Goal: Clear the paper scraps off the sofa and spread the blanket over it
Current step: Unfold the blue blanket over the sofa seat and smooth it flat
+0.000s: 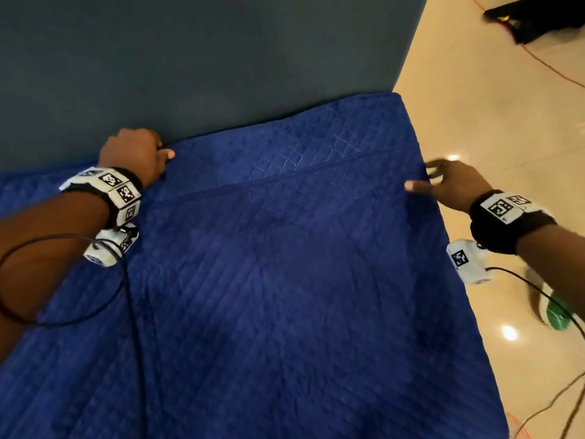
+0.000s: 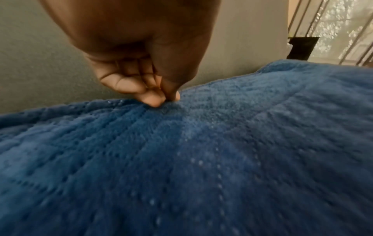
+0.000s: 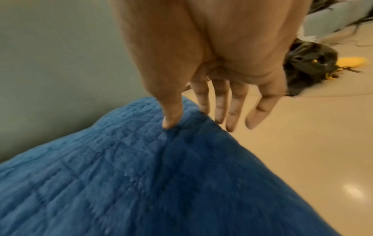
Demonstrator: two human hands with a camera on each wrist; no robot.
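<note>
Blanket point(image 1: 285, 280): spread across sofa point(image 1: 221, 58) seat; spreading step, seemingly near done. Left hand point(image 1: 136, 153): pinched far edge. Right hand point(image 1: 449, 185): fingers spread, thumb on side edge. Next: likely smoothing, squaring edges.

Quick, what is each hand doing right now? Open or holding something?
Left hand: pinching the back edge of the blue blanket.
Right hand: open, fingers straight, thumb touching the blanket's side edge.
</note>
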